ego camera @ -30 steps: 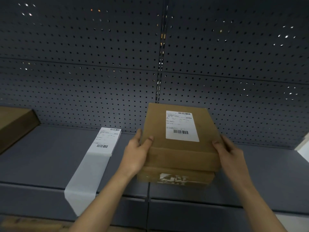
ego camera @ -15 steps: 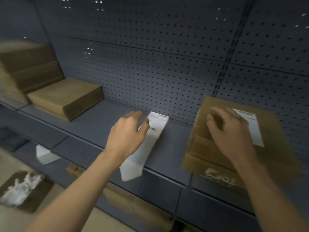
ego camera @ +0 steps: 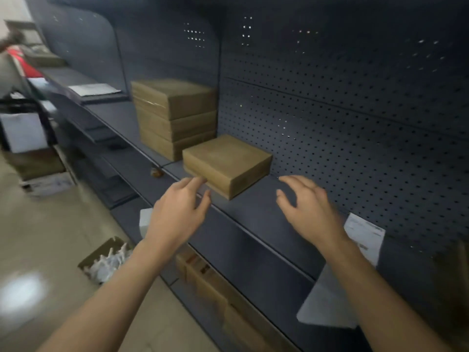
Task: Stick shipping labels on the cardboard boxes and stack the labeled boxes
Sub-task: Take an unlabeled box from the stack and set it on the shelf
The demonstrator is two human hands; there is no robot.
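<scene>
Evidently left hand (ego camera: 177,212), right hand (ego camera: 308,209) hovered empty, fingers spread, near flat brown cardboard box (ego camera: 228,161); even side grip advised.

Plain brown cardboard box (ego camera: 226,163) flat on shelf, beside 3-box stack (ego camera: 175,115), label strip (ego camera: 355,262) at rt.

Stockroom or shop back area: long dark metal shelving (ego camera: 253,224) with pegboard back panel (ego camera: 355,110), stacked cardboard boxes (ego camera: 175,115) far left, label strip (ego camera: 360,235) right, cartons on floor (ego camera: 38,161).
</scene>
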